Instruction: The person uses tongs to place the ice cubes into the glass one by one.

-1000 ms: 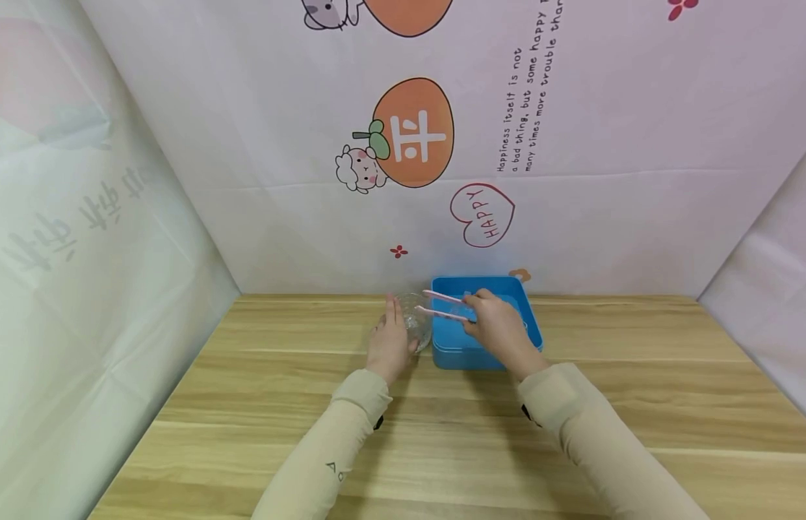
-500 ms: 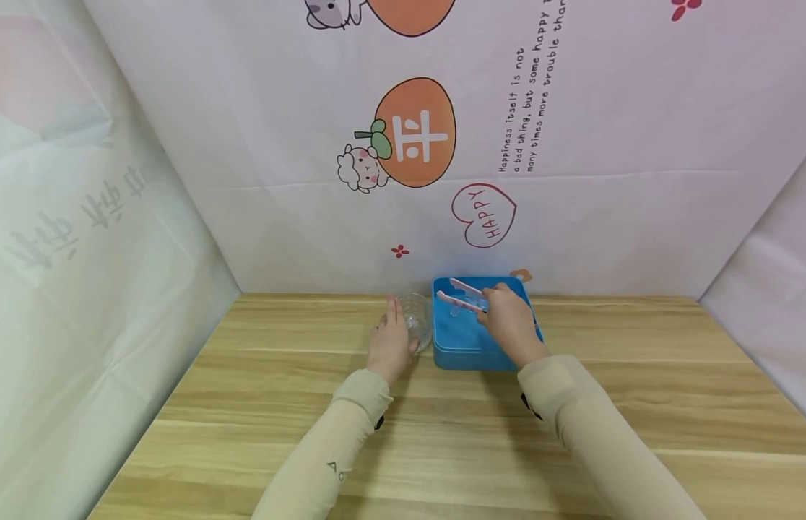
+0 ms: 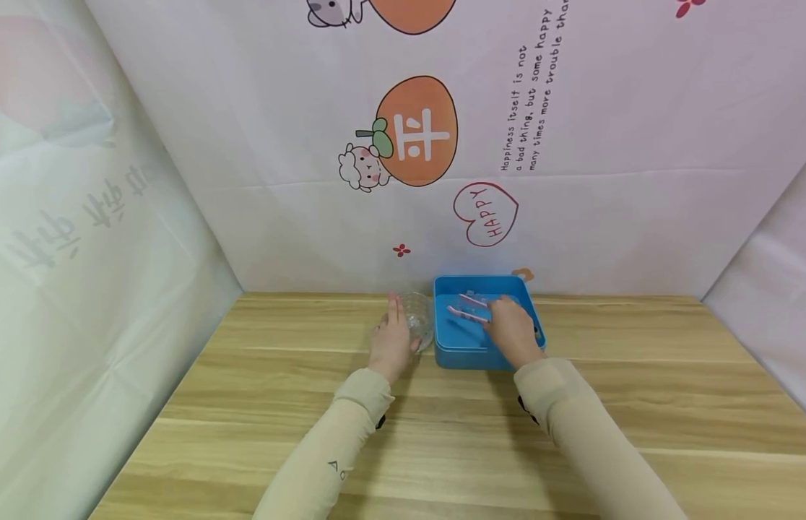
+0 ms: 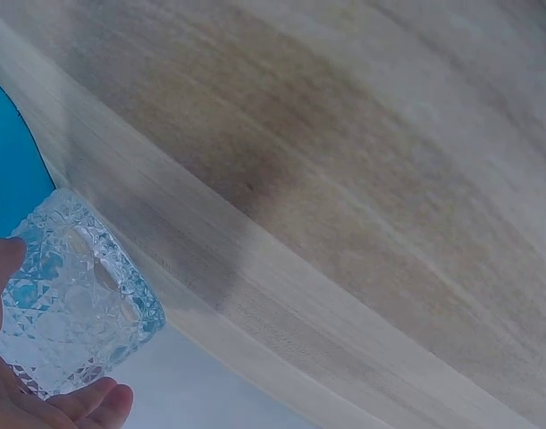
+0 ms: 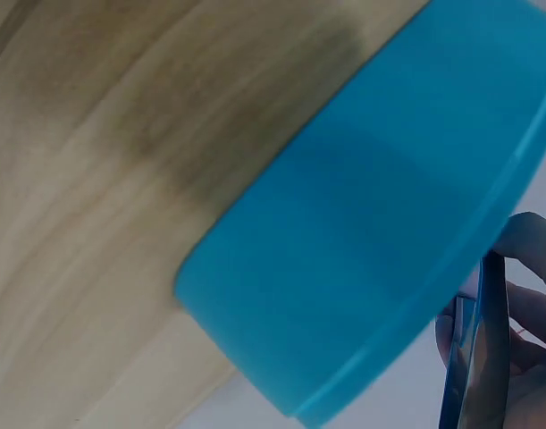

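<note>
My left hand holds a clear cut-glass cup upright on the table, beside the blue box. In the left wrist view the thumb and fingers curve round the patterned wall of the cup. With my right hand I grip a pair of pink tongs, their tips apart and pointing left, low inside the open blue box. Clear pieces lie in the box near the tongs, partly hidden by them. The tongs' shiny rear end shows in the right wrist view.
The wood-grain table ends at a white printed cloth just behind the box and cup. Similar cloth hangs along both sides. The blue box wall stands close under my right wrist.
My right hand has drawn the tongs from above the cup's side rightward over the blue box, then lowered them into it. My left hand and the cup stay in place.
</note>
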A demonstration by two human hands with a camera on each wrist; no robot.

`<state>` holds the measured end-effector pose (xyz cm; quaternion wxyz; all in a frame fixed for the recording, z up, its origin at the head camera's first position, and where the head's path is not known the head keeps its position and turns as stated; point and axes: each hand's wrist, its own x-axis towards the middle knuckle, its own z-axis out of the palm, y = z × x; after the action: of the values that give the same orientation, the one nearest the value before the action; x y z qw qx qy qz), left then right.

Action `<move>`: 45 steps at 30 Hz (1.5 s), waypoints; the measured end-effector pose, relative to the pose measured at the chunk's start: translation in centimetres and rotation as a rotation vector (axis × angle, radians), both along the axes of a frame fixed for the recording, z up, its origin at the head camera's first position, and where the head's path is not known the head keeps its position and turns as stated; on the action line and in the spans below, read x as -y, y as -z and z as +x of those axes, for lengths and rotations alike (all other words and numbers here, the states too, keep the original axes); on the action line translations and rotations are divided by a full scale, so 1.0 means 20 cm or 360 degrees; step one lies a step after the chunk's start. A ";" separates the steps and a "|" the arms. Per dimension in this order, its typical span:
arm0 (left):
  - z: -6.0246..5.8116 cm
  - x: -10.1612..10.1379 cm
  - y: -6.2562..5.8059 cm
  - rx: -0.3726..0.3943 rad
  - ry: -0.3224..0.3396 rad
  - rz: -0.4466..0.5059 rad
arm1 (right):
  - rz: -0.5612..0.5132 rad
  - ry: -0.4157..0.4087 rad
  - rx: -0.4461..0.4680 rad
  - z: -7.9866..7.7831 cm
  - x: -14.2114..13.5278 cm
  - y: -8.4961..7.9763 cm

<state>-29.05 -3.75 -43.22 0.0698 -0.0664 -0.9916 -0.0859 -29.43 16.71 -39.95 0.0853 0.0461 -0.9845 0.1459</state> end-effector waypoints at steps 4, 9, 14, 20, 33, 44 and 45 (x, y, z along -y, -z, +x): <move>0.00 0.00 0.00 0.0020 -0.0007 -0.0003 | 0.0007 -0.0005 0.0021 0.00 0.00 0.03; -0.01 0.00 0.01 -0.0017 -0.0008 -0.0008 | 0.0014 0.0020 0.0082 -0.01 -0.01 0.04; -0.01 0.00 0.00 -0.0011 -0.0005 0.0009 | 0.0008 0.0037 0.0107 -0.02 0.00 0.05; -0.01 0.00 0.00 0.0003 0.0007 0.0037 | 0.0025 0.0027 0.0097 -0.03 0.00 0.06; 0.00 -0.01 0.00 0.0012 -0.0015 0.0033 | 0.0040 -0.0020 0.0074 -0.03 0.01 0.08; 0.01 0.00 0.00 -0.0016 0.0008 0.0071 | 0.0059 -0.0046 0.0083 -0.02 0.01 0.06; 0.01 0.00 0.00 -0.0017 0.0009 0.0072 | 0.0058 -0.0051 0.0075 -0.02 0.01 0.06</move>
<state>-28.89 -3.72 -43.28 0.0764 -0.0680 -0.9889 -0.1082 -29.89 16.49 -41.24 0.0590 0.0600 -0.9879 0.1304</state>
